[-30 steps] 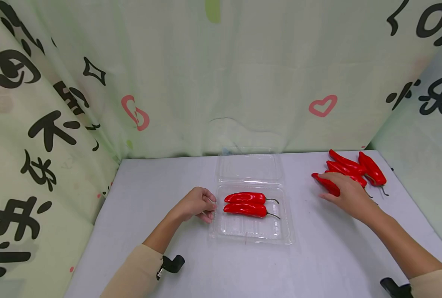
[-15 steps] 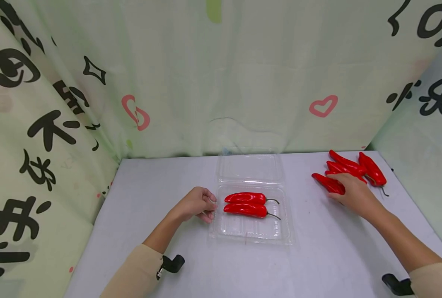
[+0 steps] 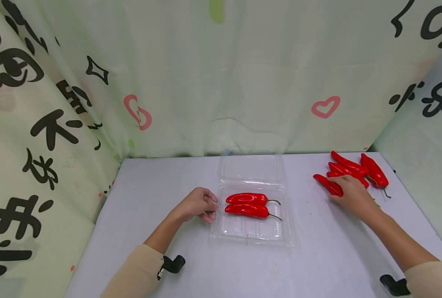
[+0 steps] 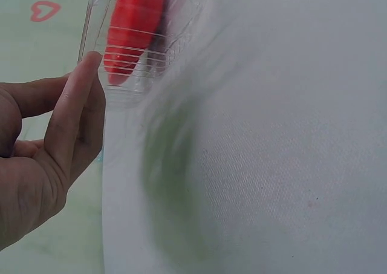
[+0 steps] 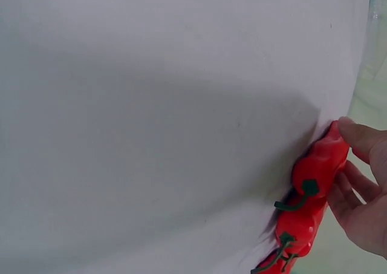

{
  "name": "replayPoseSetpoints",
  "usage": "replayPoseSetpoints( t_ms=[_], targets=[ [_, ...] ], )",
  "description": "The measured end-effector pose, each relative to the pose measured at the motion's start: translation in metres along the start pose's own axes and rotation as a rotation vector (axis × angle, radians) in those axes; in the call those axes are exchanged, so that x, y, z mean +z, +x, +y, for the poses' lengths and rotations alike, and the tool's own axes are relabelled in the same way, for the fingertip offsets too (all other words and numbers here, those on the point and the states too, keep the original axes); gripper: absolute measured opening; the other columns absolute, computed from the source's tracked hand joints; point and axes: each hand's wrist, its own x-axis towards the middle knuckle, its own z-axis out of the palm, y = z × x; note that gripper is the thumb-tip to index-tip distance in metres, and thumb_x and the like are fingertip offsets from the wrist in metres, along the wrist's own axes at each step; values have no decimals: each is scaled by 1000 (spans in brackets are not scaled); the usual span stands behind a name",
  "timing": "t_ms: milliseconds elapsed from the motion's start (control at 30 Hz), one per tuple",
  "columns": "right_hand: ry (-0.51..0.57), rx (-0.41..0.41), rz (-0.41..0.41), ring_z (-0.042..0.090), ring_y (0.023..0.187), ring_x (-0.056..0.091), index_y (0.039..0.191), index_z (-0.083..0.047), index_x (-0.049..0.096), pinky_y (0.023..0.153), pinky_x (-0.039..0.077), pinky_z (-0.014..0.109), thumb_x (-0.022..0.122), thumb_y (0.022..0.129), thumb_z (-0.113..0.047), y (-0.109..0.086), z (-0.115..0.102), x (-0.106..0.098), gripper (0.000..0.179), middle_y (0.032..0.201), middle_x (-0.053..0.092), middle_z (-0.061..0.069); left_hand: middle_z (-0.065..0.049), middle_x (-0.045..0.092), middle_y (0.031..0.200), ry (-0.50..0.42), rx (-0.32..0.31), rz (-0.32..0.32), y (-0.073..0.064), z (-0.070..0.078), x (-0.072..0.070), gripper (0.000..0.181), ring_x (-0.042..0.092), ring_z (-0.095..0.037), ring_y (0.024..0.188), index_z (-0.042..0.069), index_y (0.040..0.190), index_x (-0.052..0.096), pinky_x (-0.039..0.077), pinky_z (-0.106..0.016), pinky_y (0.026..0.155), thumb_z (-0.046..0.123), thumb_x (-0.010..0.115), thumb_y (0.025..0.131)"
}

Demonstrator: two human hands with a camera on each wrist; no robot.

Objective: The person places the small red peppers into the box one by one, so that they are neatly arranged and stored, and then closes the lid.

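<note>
A clear plastic clamshell box lies with its lid raised at the back, and two red chili peppers rest side by side inside it. At the box's left edge, my left hand pinches the rim between thumb and fingers; the left wrist view shows this hand beside the ribbed wall. Over on the right, my right hand holds a red chili pepper low on the table, thumb on one side and fingers on the other. In the right wrist view, its green stem points away from the hand.
Several more red chili peppers lie in a loose pile just beyond my right hand, near the table's back right corner. A white cloth covers the table. Printed curtains stand behind and at both sides.
My right hand has drawn back slightly along the nearest pepper, and its fingers have come in around the far side. The left hand and the box stay put.
</note>
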Motion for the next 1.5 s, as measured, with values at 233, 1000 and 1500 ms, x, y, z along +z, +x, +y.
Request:
replayPoseSetpoints(
  t_ms=[233, 1000, 1500],
  targets=[
    [5, -16, 51, 57, 121, 46, 137, 4, 57, 83, 58, 68, 93, 71, -9, -3, 4, 7, 76, 132, 50, 37, -12, 67, 79, -2, 1, 7, 0, -1, 1, 19, 66, -17, 57, -6, 111, 59, 63, -31, 56, -1, 69, 95],
    [9, -13, 13, 58, 121, 45, 142, 5, 52, 83, 59, 67, 91, 73, -9, -8, 6, 9, 81, 133, 49, 38, -20, 72, 87, -49, 15, 78, -3, -8, 4, 29, 69, -19, 62, -4, 122, 62, 64, -30, 60, 5, 71, 96],
    [-48, -7, 1, 58, 123, 47, 142, 6, 52, 86, 58, 67, 92, 73, -9, -10, 2, 6, 81, 134, 52, 37, -15, 70, 87, -77, 31, 160, -6, -9, 10, 33, 68, -18, 63, -1, 124, 63, 63, -28, 60, 8, 74, 94]
  ],
)
